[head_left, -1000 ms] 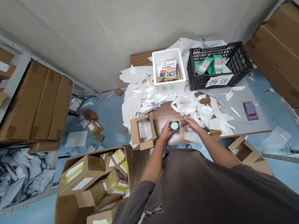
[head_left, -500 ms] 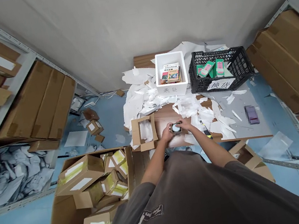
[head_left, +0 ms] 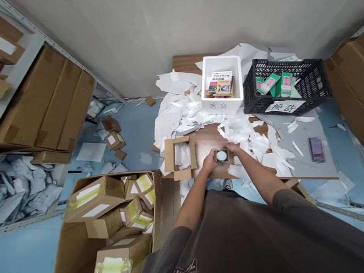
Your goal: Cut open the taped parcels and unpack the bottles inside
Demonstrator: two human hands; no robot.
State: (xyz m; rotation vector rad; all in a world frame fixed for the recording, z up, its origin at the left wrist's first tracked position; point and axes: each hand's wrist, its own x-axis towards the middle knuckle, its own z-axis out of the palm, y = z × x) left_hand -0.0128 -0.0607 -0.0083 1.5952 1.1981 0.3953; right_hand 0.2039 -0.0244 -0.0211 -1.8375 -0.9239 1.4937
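I hold a small dark square item with a round pale face between both hands above the wooden table. My left hand grips its left side with fingers curled. Its right side is pinched by my right hand. An opened small cardboard box with white padding inside lies just left of my hands on the table's edge.
Torn white paper scraps litter the table. A white foam bin with booklets and a black crate with green packets stand at the back. A large carton of taped boxes sits on the floor at left. Shelves of cartons flank both sides.
My right hand came in from the scraps at right and closed on the small item, which both hands now hold. The camera view has shifted slightly left.
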